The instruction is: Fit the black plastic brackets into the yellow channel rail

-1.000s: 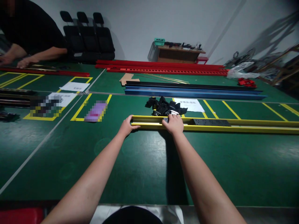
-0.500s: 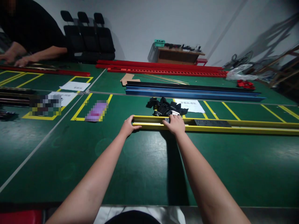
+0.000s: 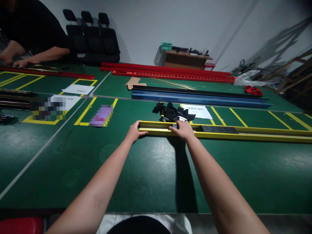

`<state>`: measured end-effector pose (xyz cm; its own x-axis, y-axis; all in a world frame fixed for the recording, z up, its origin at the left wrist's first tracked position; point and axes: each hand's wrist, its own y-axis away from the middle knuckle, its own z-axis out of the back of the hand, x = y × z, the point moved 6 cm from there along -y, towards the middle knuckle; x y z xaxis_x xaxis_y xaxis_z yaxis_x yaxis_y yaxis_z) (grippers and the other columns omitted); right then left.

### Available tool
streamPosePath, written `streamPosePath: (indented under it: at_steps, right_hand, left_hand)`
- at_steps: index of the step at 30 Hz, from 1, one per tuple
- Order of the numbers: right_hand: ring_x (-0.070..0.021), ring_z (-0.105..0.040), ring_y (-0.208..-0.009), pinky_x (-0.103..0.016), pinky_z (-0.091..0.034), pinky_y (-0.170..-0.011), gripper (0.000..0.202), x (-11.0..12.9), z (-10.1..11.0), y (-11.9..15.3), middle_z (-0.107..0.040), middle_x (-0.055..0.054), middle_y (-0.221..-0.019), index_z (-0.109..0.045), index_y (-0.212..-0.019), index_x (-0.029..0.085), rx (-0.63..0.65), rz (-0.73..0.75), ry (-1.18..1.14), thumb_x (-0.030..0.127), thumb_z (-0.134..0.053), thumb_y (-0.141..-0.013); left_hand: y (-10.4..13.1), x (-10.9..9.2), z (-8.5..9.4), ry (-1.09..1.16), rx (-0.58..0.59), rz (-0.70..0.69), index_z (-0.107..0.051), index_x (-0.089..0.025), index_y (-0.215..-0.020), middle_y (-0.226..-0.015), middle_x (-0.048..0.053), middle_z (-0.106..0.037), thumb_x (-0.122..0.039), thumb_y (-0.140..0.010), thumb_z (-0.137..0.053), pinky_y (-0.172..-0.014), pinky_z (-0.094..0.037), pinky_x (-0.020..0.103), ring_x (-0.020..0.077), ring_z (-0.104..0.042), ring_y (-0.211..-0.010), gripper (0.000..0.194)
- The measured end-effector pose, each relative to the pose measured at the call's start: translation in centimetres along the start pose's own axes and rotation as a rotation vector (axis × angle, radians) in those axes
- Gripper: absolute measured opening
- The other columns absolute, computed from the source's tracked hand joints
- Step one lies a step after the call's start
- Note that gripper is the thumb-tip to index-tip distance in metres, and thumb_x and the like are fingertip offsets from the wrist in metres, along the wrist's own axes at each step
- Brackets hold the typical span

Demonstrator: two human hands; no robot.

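The yellow channel (image 3: 255,136) lies lengthwise across the green table (image 3: 146,178) in front of you, its near end by your left hand and its other end running out of view to the right. Your left hand (image 3: 133,131) grips that left end, fingers at the far wall and thumb along the near one. Your right hand (image 3: 184,130) is over the channel a little farther along, fingers bent down at its far side and thumb stretched left beside a small black piece (image 3: 174,125) inside; you can't tell from here whether they pinch it. To the right of that hand, a row of black blocks (image 3: 219,129) sits in the channel.

Just beyond the channel is a loose pile of black parts (image 3: 170,112), with a printed white sheet (image 3: 197,111) beside it. Farther back lie blue rails (image 3: 195,98), brown cardboard (image 3: 135,83) and long red rails (image 3: 170,73). Left of your left hand, a pixelated purple item (image 3: 101,115) lies within yellow tape. At upper left, another person (image 3: 41,31) has both hands near a red rail (image 3: 78,76).
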<state>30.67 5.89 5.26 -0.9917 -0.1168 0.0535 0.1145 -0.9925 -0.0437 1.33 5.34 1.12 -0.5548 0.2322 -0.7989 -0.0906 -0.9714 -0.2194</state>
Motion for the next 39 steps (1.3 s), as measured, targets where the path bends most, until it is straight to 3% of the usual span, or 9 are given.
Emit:
streamPosePath:
  at_steps: [3, 6, 17, 27, 35, 39]
  right_hand:
    - [-0.0266, -0.043, -0.113, -0.036, -0.030, -0.095, 0.073, -0.8, -0.2, -0.1, -0.052, -0.010, -0.123, -0.049, -0.126, 0.021, 0.064, 0.027, -0.040, 0.073, -0.035, -0.077]
    - [-0.0281, -0.039, -0.117, -0.039, -0.026, -0.098, 0.078, -1.2, -0.1, 0.1, -0.048, -0.011, -0.127, -0.047, -0.128, 0.021, 0.019, -0.040, -0.006, 0.076, -0.032, -0.076]
    - [-0.0274, -0.044, -0.105, -0.039, -0.027, -0.094, 0.053, 0.0, 0.3, 0.6, -0.056, -0.013, -0.111, -0.056, -0.109, 0.016, -0.070, -0.062, 0.100, 0.057, -0.033, -0.084]
    - [-0.0274, -0.044, -0.106, -0.040, -0.028, -0.094, 0.064, 0.3, 0.7, 1.0, -0.056, -0.012, -0.111, -0.056, -0.112, 0.018, -0.092, -0.058, 0.058, 0.069, -0.030, -0.081]
    - [-0.0279, -0.045, -0.104, -0.039, -0.029, -0.092, 0.049, 0.3, 0.3, 0.7, -0.056, -0.013, -0.111, -0.057, -0.109, 0.016, -0.052, -0.085, 0.086, 0.052, -0.034, -0.085]
    - [-0.0271, -0.045, -0.104, -0.038, -0.029, -0.093, 0.051, 0.3, 0.5, 0.7, -0.056, -0.013, -0.109, -0.057, -0.109, 0.016, -0.079, -0.055, 0.075, 0.055, -0.033, -0.086]
  left_hand:
    - [0.0, 0.1, 0.0, -0.001, 0.004, -0.001, -0.046, -0.019, -0.121, -0.114, 0.011, -0.060, -0.048, -0.056, -0.076, -0.093, -0.045, 0.040, 0.0266, -0.057, -0.106, 0.077]
    - [0.0, 0.2, 0.0, 0.000, 0.004, 0.005, -0.046, -0.019, -0.121, -0.114, 0.012, -0.060, -0.048, -0.055, -0.076, -0.093, -0.045, 0.042, 0.0271, -0.057, -0.106, 0.078]
    - [0.1, -0.2, 0.0, 0.015, 0.011, 0.000, -0.048, -0.020, -0.119, -0.114, 0.012, -0.060, -0.046, -0.056, -0.076, -0.094, -0.044, 0.043, 0.0266, -0.058, -0.105, 0.074]
    - [0.0, 0.1, 0.1, 0.008, 0.013, 0.015, -0.047, -0.019, -0.120, -0.114, 0.013, -0.059, -0.047, -0.055, -0.077, -0.094, -0.043, 0.044, 0.0269, -0.057, -0.106, 0.076]
    - [0.0, 0.0, 0.1, 0.006, 0.020, -0.004, -0.047, -0.019, -0.119, -0.114, 0.012, -0.059, -0.047, -0.056, -0.076, -0.094, -0.044, 0.041, 0.0259, -0.057, -0.106, 0.074]
    - [0.0, -0.1, 0.1, 0.014, 0.017, 0.000, -0.047, -0.018, -0.118, -0.113, 0.011, -0.060, -0.047, -0.056, -0.076, -0.092, -0.045, 0.041, 0.0263, -0.058, -0.105, 0.075]
